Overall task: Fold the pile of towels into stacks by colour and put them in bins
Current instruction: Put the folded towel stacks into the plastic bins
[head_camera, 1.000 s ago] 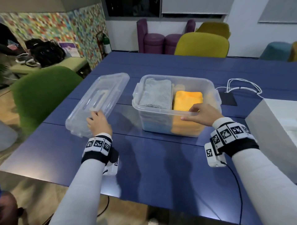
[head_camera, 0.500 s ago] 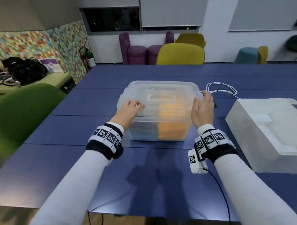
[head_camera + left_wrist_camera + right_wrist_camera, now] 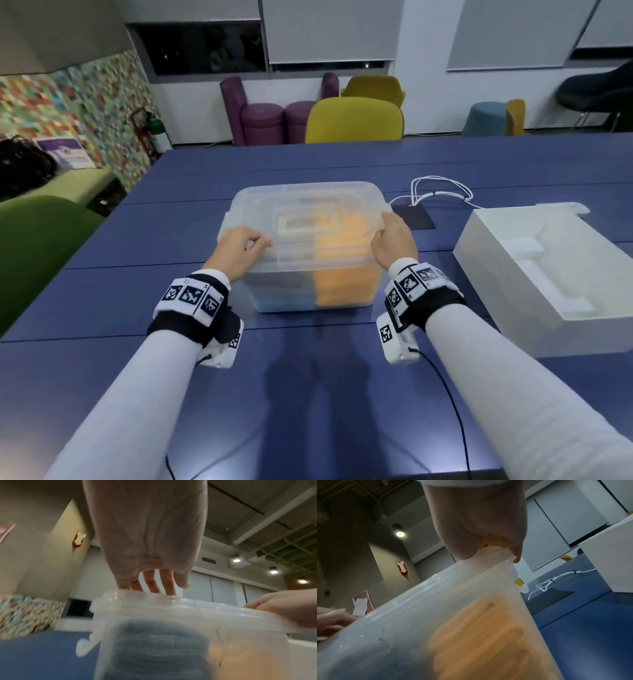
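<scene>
A clear plastic bin [image 3: 375,291] stands mid-table with its clear lid [image 3: 308,200] on top. Through its wall I see a folded orange towel stack [image 3: 346,281] on the right and a grey-blue stack [image 3: 284,294] on the left. My left hand [image 3: 243,246] rests on the lid's near left corner; in the left wrist view its fingers [image 3: 154,585] reach down and press the lid rim [image 3: 171,601]. My right hand [image 3: 394,236] lies along the lid's right edge. In the right wrist view its palm [image 3: 481,534] presses that corner above the orange towels [image 3: 488,635].
A white foam box [image 3: 548,274] sits on the blue table [image 3: 308,377] close to my right arm. A white cable [image 3: 442,190] and a black pad [image 3: 414,217] lie behind the bin's right side. A yellow chair [image 3: 356,120] stands at the far edge, a green chair [image 3: 34,246] at the left.
A second ago the lid lay left of the open bin under my left hand. It now sits on the bin, and both hands have come to rest on its near corners.
</scene>
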### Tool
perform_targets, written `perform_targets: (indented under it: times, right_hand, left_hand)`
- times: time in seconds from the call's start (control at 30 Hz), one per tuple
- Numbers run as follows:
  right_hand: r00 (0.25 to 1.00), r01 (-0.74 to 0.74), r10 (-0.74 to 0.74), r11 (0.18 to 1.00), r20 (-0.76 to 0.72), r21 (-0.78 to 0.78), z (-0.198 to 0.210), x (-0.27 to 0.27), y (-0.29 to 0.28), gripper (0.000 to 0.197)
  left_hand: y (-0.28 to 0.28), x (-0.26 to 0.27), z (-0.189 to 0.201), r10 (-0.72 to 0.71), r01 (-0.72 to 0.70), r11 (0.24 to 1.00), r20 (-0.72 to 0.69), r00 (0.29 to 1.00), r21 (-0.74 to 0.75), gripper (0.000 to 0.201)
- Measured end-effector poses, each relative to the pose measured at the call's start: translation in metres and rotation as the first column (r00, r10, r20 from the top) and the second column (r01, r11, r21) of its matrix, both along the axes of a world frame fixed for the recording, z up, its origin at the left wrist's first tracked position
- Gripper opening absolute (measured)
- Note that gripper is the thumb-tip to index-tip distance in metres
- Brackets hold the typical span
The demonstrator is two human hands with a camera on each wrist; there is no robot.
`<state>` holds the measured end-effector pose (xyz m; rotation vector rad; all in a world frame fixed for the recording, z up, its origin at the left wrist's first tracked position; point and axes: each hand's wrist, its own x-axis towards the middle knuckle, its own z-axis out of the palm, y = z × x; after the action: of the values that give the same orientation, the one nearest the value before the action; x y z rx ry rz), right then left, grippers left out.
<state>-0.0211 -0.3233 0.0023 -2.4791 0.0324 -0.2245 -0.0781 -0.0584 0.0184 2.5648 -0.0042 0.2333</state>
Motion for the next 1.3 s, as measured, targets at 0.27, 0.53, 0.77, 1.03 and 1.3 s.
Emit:
perform_targets:
  times: [0.27, 0.53, 0.77, 1.03, 1.3]
  right_hand:
    - [0.901, 0.284, -0.158, 0.918, -0.404, 0.276, 0.016, 0.029, -0.004, 0.063]
    - [0.765, 0.387, 0.000, 0.799, -0.644, 0.460, 0.012, 0.047, -0.022, 0.077]
    - [0.899, 0.418, -0.355, 0.868, -0.254, 0.267, 0.004, 0.047, -0.010, 0.054]
    - [0.900, 0.422, -0.390, 0.891, -0.197, 0.165, -0.003, 0.050, -0.010, 0.054]
    - [0.905, 0.416, -0.405, 0.907, -0.132, 0.072, -0.001, 0.045, -0.007, 0.053]
  left_hand:
    - [0.002, 0.028, -0.011, 0.549, -0.612, 0.657, -0.278, 0.788, -0.440, 0.057]
    - [0.022, 0.049, -0.022, 0.388, -0.681, 0.382, -0.560, 0.732, -0.625, 0.085]
    - [0.025, 0.053, -0.032, 0.409, -0.664, 0.350, -0.531, 0.743, -0.661, 0.093]
    - [0.013, 0.051, -0.024, 0.636, -0.589, 0.546, -0.164, 0.754, -0.596, 0.037]
    - [0.013, 0.055, -0.017, 0.614, -0.544, 0.489, -0.173, 0.770, -0.682, 0.060]
